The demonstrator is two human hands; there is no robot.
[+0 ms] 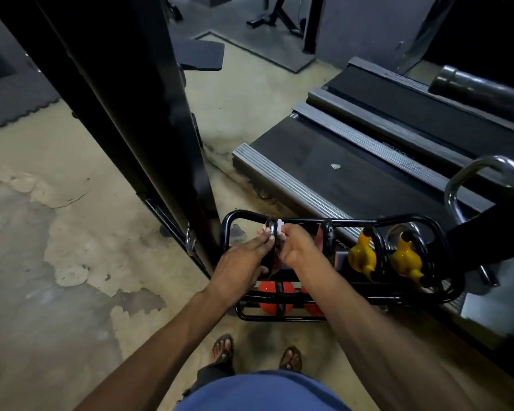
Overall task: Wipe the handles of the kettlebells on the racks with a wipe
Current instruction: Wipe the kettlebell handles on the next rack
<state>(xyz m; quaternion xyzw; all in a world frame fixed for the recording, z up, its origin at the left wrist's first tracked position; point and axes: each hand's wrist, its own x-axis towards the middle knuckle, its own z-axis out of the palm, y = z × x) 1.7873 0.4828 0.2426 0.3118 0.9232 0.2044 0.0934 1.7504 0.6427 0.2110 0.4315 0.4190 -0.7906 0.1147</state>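
we stand on a worn concrete floor (72, 262) with patchy, peeling paint, in a dim gym. a tall black machine upright (131, 99) rises on our left, and two treadmills (339, 173) lie side by side on our right, their decks running away from us. just in front of our sandalled feet (222, 348) sits a low black tubular rack (350, 222), its right end against the nearer treadmill. on its upper tier we see two yellow kettlebells (362, 256) to the right, and orange kettlebells (275, 295) show on the lower tier. both bare arms reach down to the rack's left end, where a black kettlebell handle (271, 229) stands upright near the top rail. the left grip (244, 259) pinches the left side of that handle with its fingertips. the right grip (297, 247) is clamped on a small white wipe (279, 225), pressing it against the handle's right side, so the wipe sits between the fingers and the metal.
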